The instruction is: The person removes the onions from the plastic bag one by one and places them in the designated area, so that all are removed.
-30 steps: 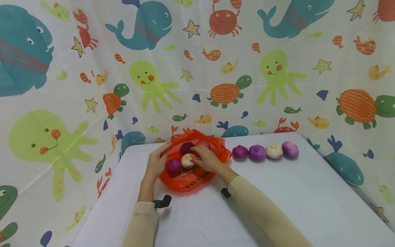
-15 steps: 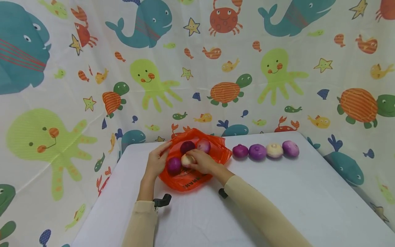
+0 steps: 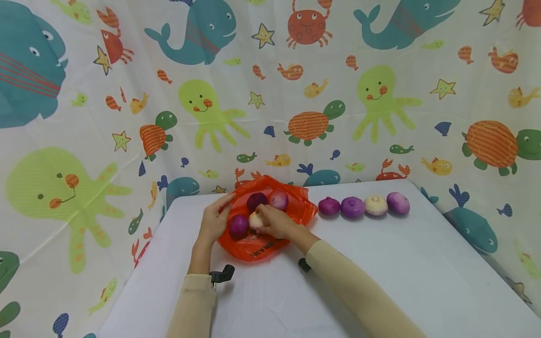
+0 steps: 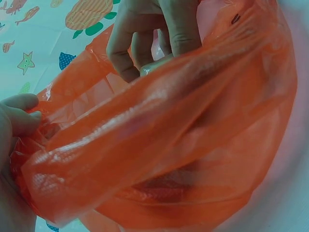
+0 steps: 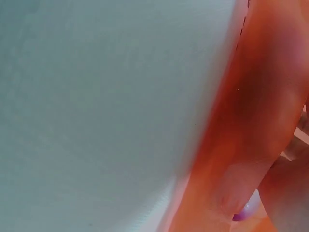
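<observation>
An orange-red plastic bag lies with its mouth spread on the table. Inside it sit a white onion, a purple onion, a dark red onion and a pinkish onion. My left hand pinches the bag's left edge, its thumb and fingers on the film in the left wrist view. Reaching in from the right, my right hand holds the white onion with curled fingers. The right wrist view shows mostly blurred bag film and part of that hand.
To the right of the bag, a row has a magenta onion, a purple onion, a white onion and a light purple onion. They stand on a white table, before a curtain printed with sea animals.
My right hand has come slightly lower and closed its fingers round the white onion, uncovering the pinkish onion behind. My left hand keeps its grip on the bag's edge.
</observation>
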### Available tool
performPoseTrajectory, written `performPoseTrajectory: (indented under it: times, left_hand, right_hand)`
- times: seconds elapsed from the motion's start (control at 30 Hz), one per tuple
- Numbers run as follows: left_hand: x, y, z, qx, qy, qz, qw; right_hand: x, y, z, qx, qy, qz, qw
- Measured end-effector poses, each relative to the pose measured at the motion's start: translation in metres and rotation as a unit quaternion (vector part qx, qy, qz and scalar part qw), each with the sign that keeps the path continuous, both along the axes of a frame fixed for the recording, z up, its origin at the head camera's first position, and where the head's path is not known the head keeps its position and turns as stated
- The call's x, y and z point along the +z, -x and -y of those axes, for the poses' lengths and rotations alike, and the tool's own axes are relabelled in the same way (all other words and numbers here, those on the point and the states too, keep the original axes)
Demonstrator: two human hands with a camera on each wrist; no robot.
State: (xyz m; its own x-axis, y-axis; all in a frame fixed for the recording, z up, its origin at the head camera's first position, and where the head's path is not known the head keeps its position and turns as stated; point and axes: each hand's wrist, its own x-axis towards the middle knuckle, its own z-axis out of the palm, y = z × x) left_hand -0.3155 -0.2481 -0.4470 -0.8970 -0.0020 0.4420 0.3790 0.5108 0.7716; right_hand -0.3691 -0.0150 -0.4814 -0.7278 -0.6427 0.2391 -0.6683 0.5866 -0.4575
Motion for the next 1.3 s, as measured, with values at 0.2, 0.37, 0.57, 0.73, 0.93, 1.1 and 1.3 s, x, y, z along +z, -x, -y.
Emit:
performPoseTrajectory:
  times: [0.2, 0.37, 0.57, 0.73, 0.93, 1.1, 1.3]
  left_hand:
    - [0.001, 0.000, -0.001, 0.003, -0.003, 0.010, 0.9999]
    - [0.001, -0.001, -0.001, 0.005, -0.006, 0.015, 0.9999]
    - [0.002, -0.001, 0.000, 0.004, -0.006, 0.012, 0.9999]
    - [0.002, -0.001, 0.000, 0.005, -0.005, 0.007, 1.0000]
    - [0.001, -0.001, 0.000, 0.002, -0.007, 0.008, 0.9999]
    - [0.002, -0.002, -0.001, 0.001, -0.009, 0.011, 0.9999]
    - [0.002, -0.002, -0.001, 0.004, -0.004, 0.013, 0.9999]
  right_hand:
    - [0.004, -0.002, -0.004, 0.004, 0.006, 0.004, 1.0000]
    - [0.011, -0.002, -0.009, -0.007, 0.029, 0.025, 0.9993]
    - [0.017, -0.004, -0.016, -0.008, 0.045, 0.035, 0.9984]
    - [0.019, -0.008, -0.028, -0.014, 0.058, 0.011, 0.9981]
    - [0.015, -0.012, -0.045, -0.030, 0.088, -0.015, 0.9956]
    - [0.012, -0.015, -0.057, -0.035, 0.114, -0.013, 0.9928]
    - [0.013, -0.020, -0.071, -0.061, 0.141, -0.011, 0.9881]
